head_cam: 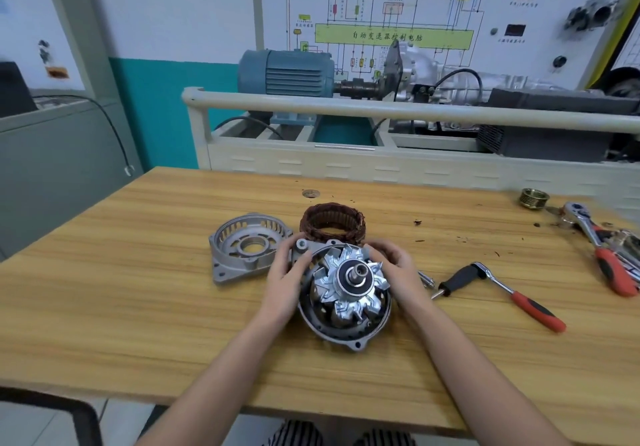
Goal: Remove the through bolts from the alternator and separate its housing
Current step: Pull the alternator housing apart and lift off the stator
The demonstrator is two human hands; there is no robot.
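Note:
The alternator lies apart on the wooden bench [138,300]. Its rear housing half [349,336] sits in front of me with the shiny rotor [353,281] and shaft standing in it. My left hand [285,277] grips the housing's left rim, fingers curled over the edge. On the right rim my right hand [396,267] holds it the same way. The empty front housing half [244,248] lies to the left. Just behind stands the copper-wound stator [332,225]. Loose bolts [426,278] lie by my right wrist.
A ratchet [498,288] with a red-and-black handle lies to the right. More ratchets and tools [602,241] and a brass pulley [534,197] sit at the far right. Behind the bench stands a trainer rig with a blue motor [285,73].

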